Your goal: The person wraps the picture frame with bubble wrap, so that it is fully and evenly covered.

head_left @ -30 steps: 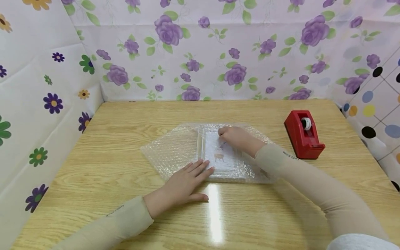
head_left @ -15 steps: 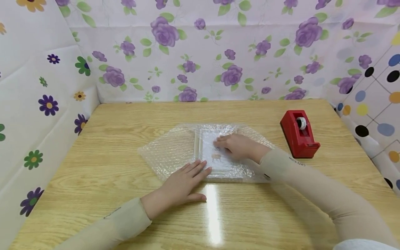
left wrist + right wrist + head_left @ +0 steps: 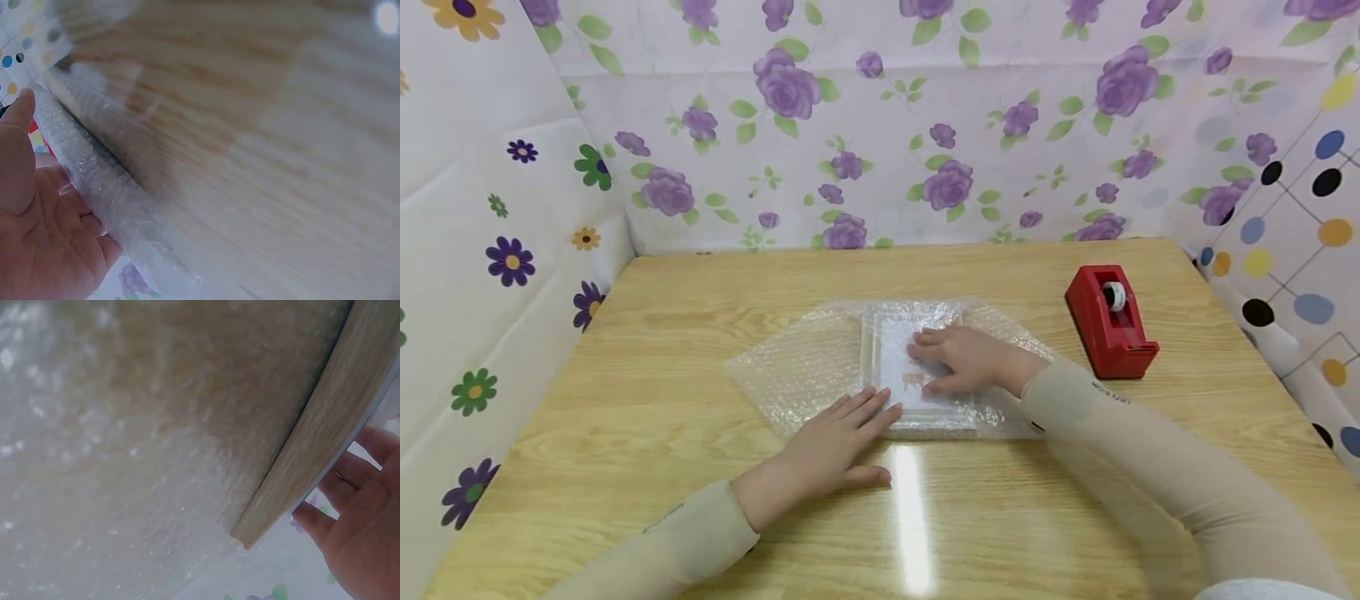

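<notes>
A picture frame [image 3: 887, 337] with a small drawing lies on bubble wrap [image 3: 797, 358], the wrap spreading out to both sides. Fingers of my left hand [image 3: 823, 450] rest flat and spread on the frame's lower left corner, thumb over the table. My right hand [image 3: 973, 362] lies on the picture's right part, fingers extended and thumb apart. In the left wrist view the left hand [image 3: 47, 231] touches the bubble wrap edge [image 3: 106, 181]. In the right wrist view the right hand [image 3: 372, 519] is at the frame's wood-coloured side [image 3: 312, 431], beside the bubble wrap [image 3: 125, 487].
A red tape dispenser [image 3: 1108, 321] with a white-cored roll stands at the right rear of the wooden table [image 3: 700, 308]. Flowered sheets [image 3: 850, 108] hang behind and at the left, and a dotted sheet [image 3: 1292, 250] at the right.
My right hand has gone from curled fingers near the picture's top to spread fingers lower on it. My left hand has stayed on the lower left corner. The head view has shifted slightly.
</notes>
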The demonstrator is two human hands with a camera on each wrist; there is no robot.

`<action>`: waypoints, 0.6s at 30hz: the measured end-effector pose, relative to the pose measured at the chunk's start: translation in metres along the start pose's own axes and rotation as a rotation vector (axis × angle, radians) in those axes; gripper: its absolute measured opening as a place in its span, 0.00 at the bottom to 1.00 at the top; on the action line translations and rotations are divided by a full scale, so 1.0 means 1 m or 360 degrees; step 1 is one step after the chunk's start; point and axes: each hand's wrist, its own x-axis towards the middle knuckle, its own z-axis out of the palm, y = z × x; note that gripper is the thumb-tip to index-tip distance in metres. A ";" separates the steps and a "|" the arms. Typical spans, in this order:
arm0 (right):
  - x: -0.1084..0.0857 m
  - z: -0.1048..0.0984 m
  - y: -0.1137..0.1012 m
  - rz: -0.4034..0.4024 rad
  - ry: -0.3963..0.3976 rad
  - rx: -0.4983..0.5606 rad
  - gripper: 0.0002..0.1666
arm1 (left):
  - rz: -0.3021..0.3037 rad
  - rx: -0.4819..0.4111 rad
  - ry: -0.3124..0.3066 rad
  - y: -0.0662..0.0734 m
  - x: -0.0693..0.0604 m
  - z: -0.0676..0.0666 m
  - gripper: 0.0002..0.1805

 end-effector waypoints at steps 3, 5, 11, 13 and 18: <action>0.000 0.005 -0.001 -0.0006 0.0009 -0.0038 0.42 | -0.0009 -0.0012 -0.0002 0.001 -0.002 0.002 0.45; 0.000 0.007 -0.001 -0.0030 0.0030 -0.0046 0.42 | -0.0012 -0.0006 0.0004 0.001 -0.003 0.003 0.45; 0.000 0.012 0.001 -0.0078 0.0072 -0.0012 0.42 | -0.0016 -0.0013 0.0005 0.001 -0.003 0.003 0.44; 0.000 0.012 0.002 -0.0074 0.0071 -0.0003 0.42 | -0.0015 -0.0028 -0.0008 0.000 -0.002 0.002 0.44; -0.001 0.011 0.003 -0.0052 0.0040 0.0014 0.43 | -0.0030 -0.0113 -0.0074 -0.002 0.000 0.000 0.44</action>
